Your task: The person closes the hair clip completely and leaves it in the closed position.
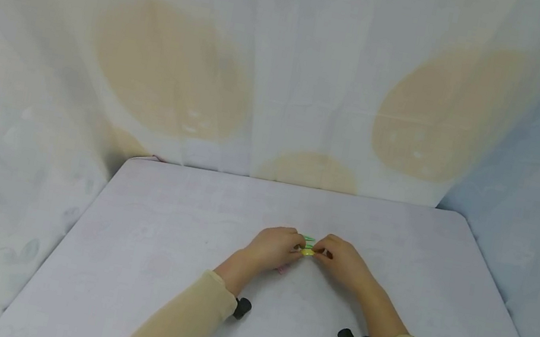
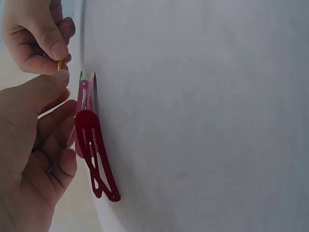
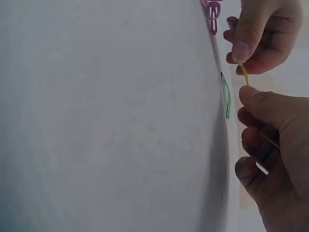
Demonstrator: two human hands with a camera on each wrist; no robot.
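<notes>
From the head camera I see both hands meeting over the middle of the table (image 1: 397, 245), the left hand (image 1: 273, 248) and the right hand (image 1: 344, 262) each pinching one end of a small yellow hair clip (image 1: 308, 252) between thumb and forefinger. The clip spans the narrow gap between the two sets of fingertips, its long axis running left to right across my view, so neither hand is nearer to it than the other; each has an end. In the right wrist view the yellow clip shows as a thin strip between the two pinches, held just above the tabletop and not touching it. Just beyond the fingertips, on the far side, a green hair clip (image 3: 226, 96) lies flat on the table. Under and beside the left hand lies a small cluster of clips: a dark red hair clip (image 2: 96, 154) on top, partly overlapping a pink hair clip (image 2: 83, 99). There may be a third one tucked in that stack, but the edge-on view is too poor to be sure. So I count one yellow, one green, one dark red and at least one pink.
</notes>
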